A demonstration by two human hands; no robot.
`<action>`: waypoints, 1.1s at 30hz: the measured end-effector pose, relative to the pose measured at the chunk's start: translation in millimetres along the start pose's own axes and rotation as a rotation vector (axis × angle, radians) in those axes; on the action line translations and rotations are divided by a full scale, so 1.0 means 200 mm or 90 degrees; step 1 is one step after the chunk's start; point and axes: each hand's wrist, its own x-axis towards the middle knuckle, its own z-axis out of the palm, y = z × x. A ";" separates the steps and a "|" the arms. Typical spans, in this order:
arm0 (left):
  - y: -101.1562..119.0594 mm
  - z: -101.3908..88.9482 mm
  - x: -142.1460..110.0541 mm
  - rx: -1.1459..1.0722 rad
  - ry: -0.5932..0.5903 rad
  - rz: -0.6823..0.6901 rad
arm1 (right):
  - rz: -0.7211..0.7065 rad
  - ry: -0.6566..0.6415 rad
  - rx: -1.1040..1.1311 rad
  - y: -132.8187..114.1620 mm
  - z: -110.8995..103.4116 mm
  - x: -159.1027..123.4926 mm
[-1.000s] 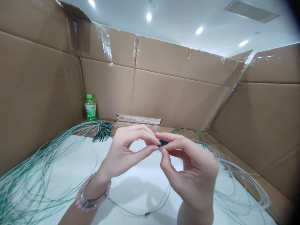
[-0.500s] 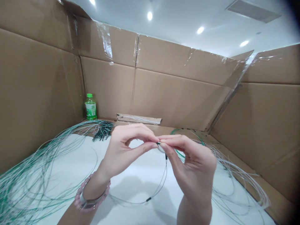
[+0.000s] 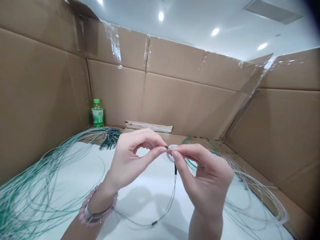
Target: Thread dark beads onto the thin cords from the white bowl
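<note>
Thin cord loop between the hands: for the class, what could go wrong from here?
The loop is pinched only at the fingertips of the left hand and right hand, so it might slip free. The dark sleeve just below could slide along the cord. The hanging cord might snag the loose coils on the white surface or the beaded bracelet on the left wrist.
</note>
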 end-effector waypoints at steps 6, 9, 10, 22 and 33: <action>0.01 0.01 -0.01 0.085 0.005 0.062 | -0.033 -0.001 -0.050 -0.01 0.00 0.00; 0.01 0.01 -0.01 0.114 0.006 0.082 | -0.043 0.010 -0.053 -0.01 0.00 0.00; 0.01 0.01 -0.01 0.129 0.008 0.090 | -0.043 0.010 -0.058 -0.01 0.00 0.00; 0.02 0.00 -0.02 0.298 -0.009 0.194 | -0.085 -0.022 -0.154 0.00 -0.02 0.01; 0.02 -0.01 0.01 0.229 -0.013 0.160 | 0.047 -0.094 0.038 0.03 -0.03 0.02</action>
